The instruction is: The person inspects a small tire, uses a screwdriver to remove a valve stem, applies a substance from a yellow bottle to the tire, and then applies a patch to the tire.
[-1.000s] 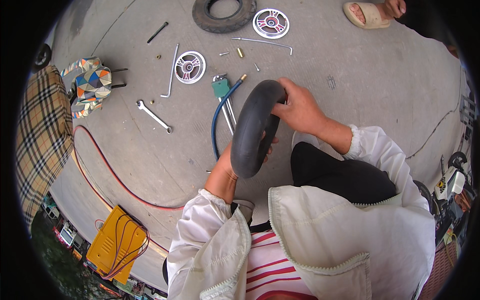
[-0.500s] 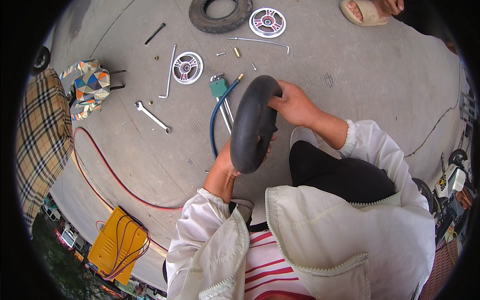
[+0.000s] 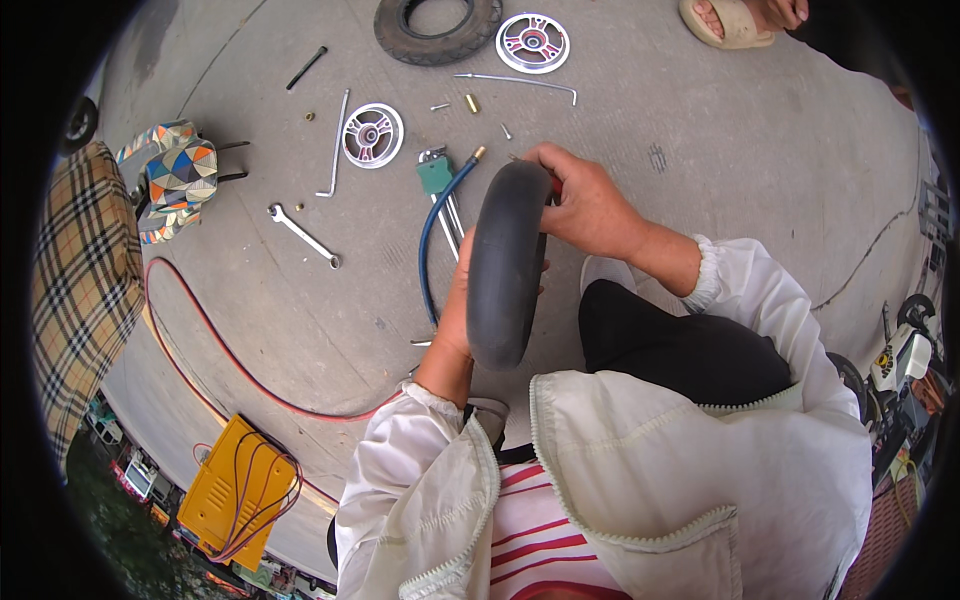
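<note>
A black rubber inner tube (image 3: 507, 265) stands upright in front of me, nearly edge-on. My left hand (image 3: 455, 322) grips its lower left side, mostly hidden behind the rubber, with fingertips showing past the right edge. At the tube's upper right, my right hand (image 3: 592, 203) is closed, thumb and fingers pressed round a small red object (image 3: 556, 186) against the tube. A thin tip shows beyond the index finger; I cannot make out its kind. Just left of the tube lie a blue hose (image 3: 426, 240) with a brass end and hex keys in a green holder (image 3: 435, 177).
Two wheel rims (image 3: 373, 136) (image 3: 533, 44), a tyre (image 3: 437, 45), a combination wrench (image 3: 305, 237), long bent rods (image 3: 335, 145) and small fasteners lie on the concrete. A red hose (image 3: 250, 375) runs left, near a yellow case (image 3: 230, 490). A person's sandalled foot (image 3: 728, 22) is upper right.
The inner tube has turned more edge-on and its lower end has come slightly toward me. My right hand has shifted its grip, and a small red object now shows in it.
</note>
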Demonstrator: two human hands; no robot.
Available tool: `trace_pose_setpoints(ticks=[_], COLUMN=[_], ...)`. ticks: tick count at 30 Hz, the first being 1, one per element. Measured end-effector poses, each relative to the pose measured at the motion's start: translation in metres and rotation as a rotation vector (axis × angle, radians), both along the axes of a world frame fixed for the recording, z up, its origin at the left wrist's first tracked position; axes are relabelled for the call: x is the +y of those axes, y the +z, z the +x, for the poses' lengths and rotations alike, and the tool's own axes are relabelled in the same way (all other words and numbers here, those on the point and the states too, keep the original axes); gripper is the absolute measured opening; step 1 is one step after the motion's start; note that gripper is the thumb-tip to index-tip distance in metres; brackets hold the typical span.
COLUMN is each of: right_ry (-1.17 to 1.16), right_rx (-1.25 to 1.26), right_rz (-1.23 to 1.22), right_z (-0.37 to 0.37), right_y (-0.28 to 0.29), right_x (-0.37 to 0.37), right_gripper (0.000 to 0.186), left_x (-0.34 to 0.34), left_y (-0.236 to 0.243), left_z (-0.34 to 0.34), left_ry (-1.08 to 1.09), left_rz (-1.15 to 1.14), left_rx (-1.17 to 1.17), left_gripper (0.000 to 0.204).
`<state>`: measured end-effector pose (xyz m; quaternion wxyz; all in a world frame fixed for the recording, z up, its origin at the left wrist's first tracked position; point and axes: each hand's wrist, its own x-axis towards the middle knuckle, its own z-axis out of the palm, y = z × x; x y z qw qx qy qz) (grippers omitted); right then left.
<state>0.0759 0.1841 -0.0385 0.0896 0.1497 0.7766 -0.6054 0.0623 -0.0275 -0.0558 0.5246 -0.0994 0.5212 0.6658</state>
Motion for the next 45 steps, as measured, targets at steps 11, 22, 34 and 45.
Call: trace_pose_setpoints(ticks=[11, 22, 34, 45], right_ry=[-0.024, 0.02, -0.042, 0.088], right_rx=[-0.044, -0.069, -0.116, -0.04], right_rz=[-0.001, -0.042, 0.139, 0.619], right_z=[0.005, 0.006, 0.034, 0.069], right_y=[-0.011, -0.011, -0.075, -0.116], right_x=[-0.002, -0.001, 0.014, 0.039], right_gripper=[0.052, 0.054, 0.036, 0.043], left_x=[-0.009, -0.024, -0.024, -0.038], left_y=[-0.008, -0.013, 0.009, 0.001], left_z=[-0.011, -0.008, -0.032, -0.05], left_ry=[-0.025, 0.006, 0.307, 0.418], left_rz=[0.279, 0.163, 0.27, 0.213], left_rx=[-0.033, -0.278, -0.254, 0.081], left_gripper=[0.045, 0.041, 0.07, 0.065])
